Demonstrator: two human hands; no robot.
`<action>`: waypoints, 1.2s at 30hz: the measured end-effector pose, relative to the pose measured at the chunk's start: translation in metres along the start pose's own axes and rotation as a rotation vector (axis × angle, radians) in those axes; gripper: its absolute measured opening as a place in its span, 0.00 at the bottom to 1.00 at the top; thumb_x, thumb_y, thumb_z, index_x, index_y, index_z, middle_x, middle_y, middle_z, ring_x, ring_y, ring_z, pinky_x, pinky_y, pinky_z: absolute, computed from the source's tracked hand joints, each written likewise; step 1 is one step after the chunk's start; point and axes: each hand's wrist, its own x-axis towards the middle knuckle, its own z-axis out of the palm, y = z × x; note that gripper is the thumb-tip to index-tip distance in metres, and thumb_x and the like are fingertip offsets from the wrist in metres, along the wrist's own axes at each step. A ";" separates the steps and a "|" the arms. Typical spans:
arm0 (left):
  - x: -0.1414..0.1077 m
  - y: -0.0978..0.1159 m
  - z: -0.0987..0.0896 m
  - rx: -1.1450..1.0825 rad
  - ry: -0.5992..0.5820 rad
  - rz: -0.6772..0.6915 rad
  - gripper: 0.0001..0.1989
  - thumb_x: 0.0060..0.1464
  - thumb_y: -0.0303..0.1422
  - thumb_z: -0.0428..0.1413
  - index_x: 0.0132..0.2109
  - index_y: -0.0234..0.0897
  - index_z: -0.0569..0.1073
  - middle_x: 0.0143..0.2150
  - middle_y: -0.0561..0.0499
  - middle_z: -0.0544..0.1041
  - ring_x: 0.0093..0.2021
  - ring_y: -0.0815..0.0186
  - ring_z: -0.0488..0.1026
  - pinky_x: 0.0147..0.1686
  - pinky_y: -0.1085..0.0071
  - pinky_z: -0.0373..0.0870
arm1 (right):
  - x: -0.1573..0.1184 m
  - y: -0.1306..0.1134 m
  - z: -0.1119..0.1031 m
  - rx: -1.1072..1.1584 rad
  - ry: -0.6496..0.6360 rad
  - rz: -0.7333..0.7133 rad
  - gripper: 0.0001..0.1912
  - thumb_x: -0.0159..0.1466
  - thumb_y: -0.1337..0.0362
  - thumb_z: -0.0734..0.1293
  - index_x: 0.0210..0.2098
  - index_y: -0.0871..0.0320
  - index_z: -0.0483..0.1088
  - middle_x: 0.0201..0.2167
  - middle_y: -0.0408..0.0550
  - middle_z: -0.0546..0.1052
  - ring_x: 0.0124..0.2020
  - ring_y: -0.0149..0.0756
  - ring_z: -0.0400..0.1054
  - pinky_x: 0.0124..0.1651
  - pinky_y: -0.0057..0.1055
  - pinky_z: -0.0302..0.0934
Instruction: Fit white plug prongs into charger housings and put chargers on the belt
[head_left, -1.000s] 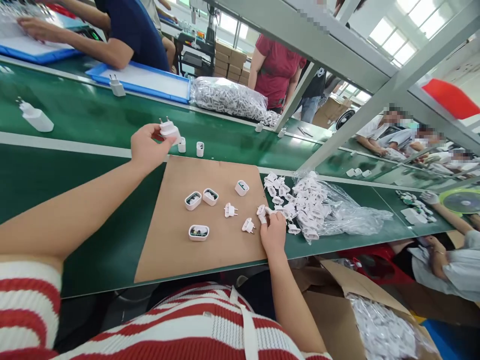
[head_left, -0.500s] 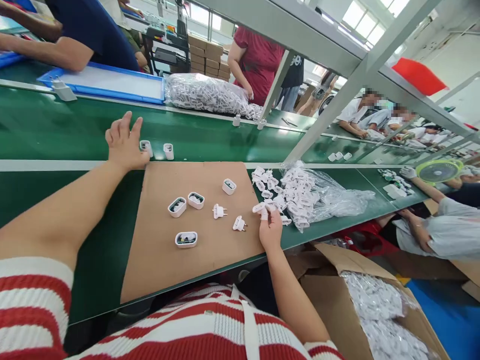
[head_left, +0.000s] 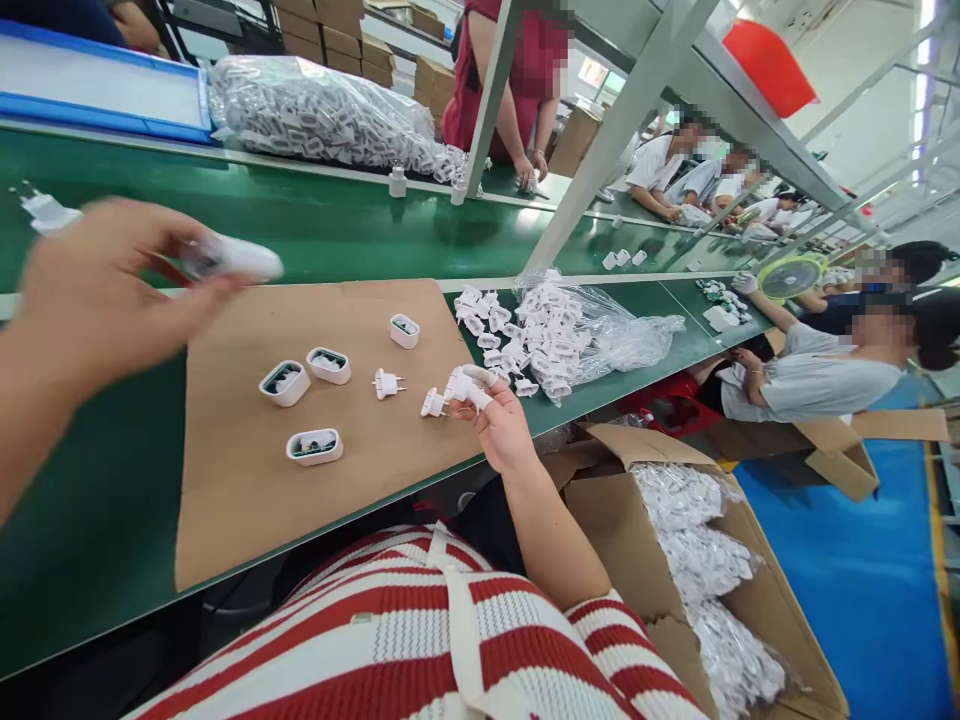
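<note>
My left hand (head_left: 124,285), blurred by motion, is raised at the left above the green belt. Its thumb and fingers close round a white oval charger housing (head_left: 244,260); whether a second one is behind it I cannot tell. My right hand (head_left: 495,415), with white covers on its fingertips, pinches a white plug cap (head_left: 459,388) over the cardboard's right edge. Right beside those fingers lies another plug cap (head_left: 433,403), and a further plug cap (head_left: 388,384) lies to its left. Several open charger housings (head_left: 314,446) with green circuit boards inside rest on the cardboard sheet (head_left: 247,510).
Plug caps spill from a clear bag (head_left: 559,335) right of the cardboard. A slanted grey post (head_left: 592,165) crosses ahead. Across the belt (head_left: 315,230) lie a big bag of white parts (head_left: 322,110) and a blue tray (head_left: 105,85). A carton (head_left: 615,510) stands below right; co-workers sit beyond.
My left hand has closed on a housing at the cardboard's far edge and lifted it nearer. My right hand has moved from the plug-cap pile with a cap. The view has turned right.
</note>
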 end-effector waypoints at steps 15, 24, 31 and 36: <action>-0.115 0.068 0.077 -0.085 -0.352 0.482 0.18 0.68 0.42 0.50 0.46 0.37 0.80 0.42 0.39 0.81 0.46 0.46 0.76 0.49 0.50 0.63 | -0.023 -0.001 0.006 -0.709 -0.124 -0.357 0.09 0.61 0.60 0.75 0.42 0.52 0.81 0.42 0.47 0.79 0.42 0.38 0.76 0.49 0.39 0.72; -0.110 0.062 0.072 -0.202 -0.527 0.293 0.20 0.62 0.50 0.57 0.31 0.40 0.76 0.31 0.48 0.77 0.34 0.56 0.74 0.34 0.62 0.58 | -0.023 -0.020 0.048 -1.686 -0.626 -0.629 0.14 0.66 0.76 0.61 0.46 0.58 0.74 0.41 0.52 0.72 0.41 0.41 0.66 0.43 0.34 0.61; -0.107 0.065 0.067 -0.181 -0.603 0.257 0.17 0.63 0.45 0.57 0.32 0.39 0.78 0.35 0.48 0.78 0.40 0.56 0.75 0.36 0.63 0.57 | -0.016 -0.021 0.058 -1.793 -0.780 -0.732 0.11 0.64 0.77 0.61 0.40 0.59 0.72 0.39 0.52 0.71 0.41 0.43 0.63 0.41 0.35 0.56; -0.106 0.068 0.064 -0.176 -0.626 0.259 0.14 0.62 0.43 0.57 0.33 0.39 0.79 0.36 0.48 0.78 0.40 0.57 0.75 0.36 0.63 0.56 | -0.015 -0.018 0.057 -1.806 -0.781 -0.738 0.11 0.66 0.76 0.60 0.40 0.57 0.71 0.40 0.52 0.71 0.40 0.42 0.61 0.41 0.35 0.55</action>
